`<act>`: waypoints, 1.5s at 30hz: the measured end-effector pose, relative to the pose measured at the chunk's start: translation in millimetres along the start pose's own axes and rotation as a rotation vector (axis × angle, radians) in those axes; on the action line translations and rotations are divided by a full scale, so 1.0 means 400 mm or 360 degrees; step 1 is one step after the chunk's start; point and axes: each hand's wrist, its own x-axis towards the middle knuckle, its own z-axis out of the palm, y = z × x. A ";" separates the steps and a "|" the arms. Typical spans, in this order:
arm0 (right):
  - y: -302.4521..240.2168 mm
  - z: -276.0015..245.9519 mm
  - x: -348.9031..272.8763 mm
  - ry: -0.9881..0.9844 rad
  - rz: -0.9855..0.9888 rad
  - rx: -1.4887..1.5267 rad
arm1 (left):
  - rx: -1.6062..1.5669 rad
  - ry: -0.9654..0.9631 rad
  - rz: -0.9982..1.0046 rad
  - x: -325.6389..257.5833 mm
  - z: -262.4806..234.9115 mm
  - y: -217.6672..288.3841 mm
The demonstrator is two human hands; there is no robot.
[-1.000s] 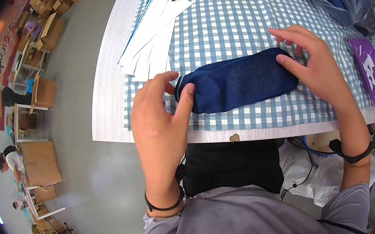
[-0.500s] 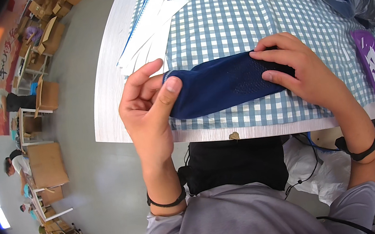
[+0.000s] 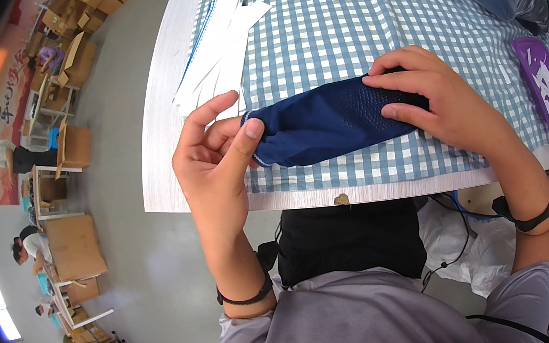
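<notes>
Checked cloth (image 3: 318, 32) covered the tabletop (image 3: 166, 130). Over it, a navy fabric tube (image 3: 324, 124) extended, long axis near nine-to-three o'clock. The left hand (image 3: 211, 163) pinched the nine-o'clock end, index finger (image 3: 210, 110) raised; fingers (image 3: 409, 79) of the right hand (image 3: 452, 99) clamped the three-o'clock end. Neither hand was nearer.

The navy fabric (image 3: 314, 127) is dotted toward 3 o'clock, strips (image 3: 218, 56) at its 10 o'clock white, the cloth (image 3: 322, 38) blue-and-white checked.
</notes>
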 end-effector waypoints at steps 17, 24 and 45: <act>-0.004 -0.006 0.001 -0.0051 0.0000 -0.0003 | 0.1305 0.0172 0.0977 -0.028 0.041 0.011; -0.027 -0.008 -0.012 -0.0011 -0.0247 -0.0356 | 0.1549 -0.0812 0.0783 -0.014 0.054 -0.015; -0.092 -0.078 0.036 0.0061 0.0600 0.0389 | 0.1226 -0.0571 0.0254 0.021 0.010 0.040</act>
